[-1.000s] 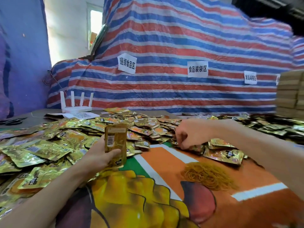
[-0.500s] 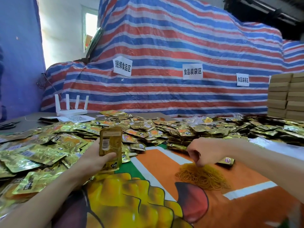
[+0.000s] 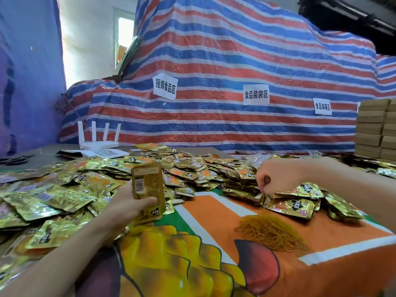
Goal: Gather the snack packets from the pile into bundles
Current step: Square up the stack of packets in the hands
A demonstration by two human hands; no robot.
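A wide pile of gold foil snack packets (image 3: pixel 192 168) covers the table from the left edge across the back. My left hand (image 3: pixel 126 207) grips an upright stack of packets (image 3: pixel 147 185) just in front of the pile, barcode side facing me. My right hand (image 3: pixel 272 179) is curled, fingertips down, pinching the edge of a gold packet (image 3: pixel 289 205) that lies at the right end of the pile. A heap of tan rubber bands (image 3: pixel 270 231) lies on the cloth just below that hand.
The table wears a printed orange, green and yellow cloth (image 3: pixel 205 221). A white router (image 3: pixel 97 142) and papers sit at the back left, stacked cardboard boxes (image 3: pixel 377 127) at the far right. A striped tarp (image 3: pixel 235 82) with paper signs rises behind the table.
My right hand moved from above the rubber bands up and right to the packets at the pile's right end. My left hand kept hold of its stack, nearly still.
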